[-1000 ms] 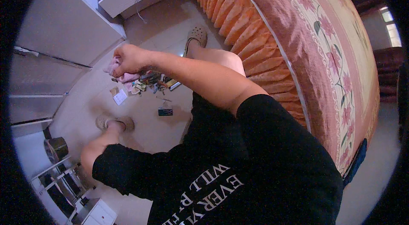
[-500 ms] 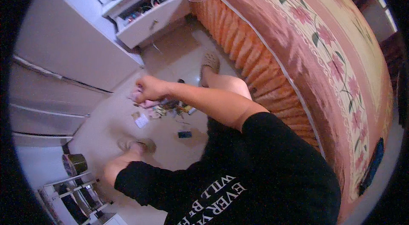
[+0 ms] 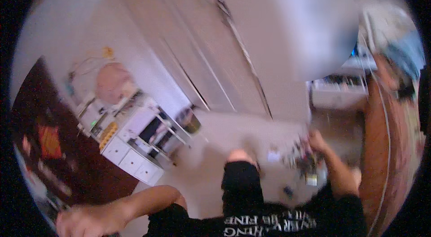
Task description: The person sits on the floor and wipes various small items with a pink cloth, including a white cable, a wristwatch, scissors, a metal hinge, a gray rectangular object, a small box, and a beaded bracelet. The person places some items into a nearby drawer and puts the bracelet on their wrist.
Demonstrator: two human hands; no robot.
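My right hand [image 3: 317, 141] reaches low over a heap of small mixed items [image 3: 300, 158] on the floor. Its fingers look closed, and a pinkish bit shows beside them; what they hold is too blurred to name. My left hand [image 3: 92, 221] is stretched out to the far lower left, away from the heap. Motion smears it and the lower edge cuts it off, so its fingers cannot be read. A white paper piece [image 3: 273, 155] lies left of the heap, and a small dark flat object [image 3: 288, 190] lies nearer to me.
Wardrobe doors [image 3: 202, 57] rise ahead. An open drawer [image 3: 339, 98] juts out beyond the heap, with the bed [image 3: 381, 160] along the right. At left stand a waste bin [image 3: 188, 121], a white dressing table with drawers [image 3: 132, 163] and a dark red door [image 3: 76, 156].
The view has swung left, bringing the dressing table and door into sight. My left hand has come into view at lower left. My right hand stays by the heap.
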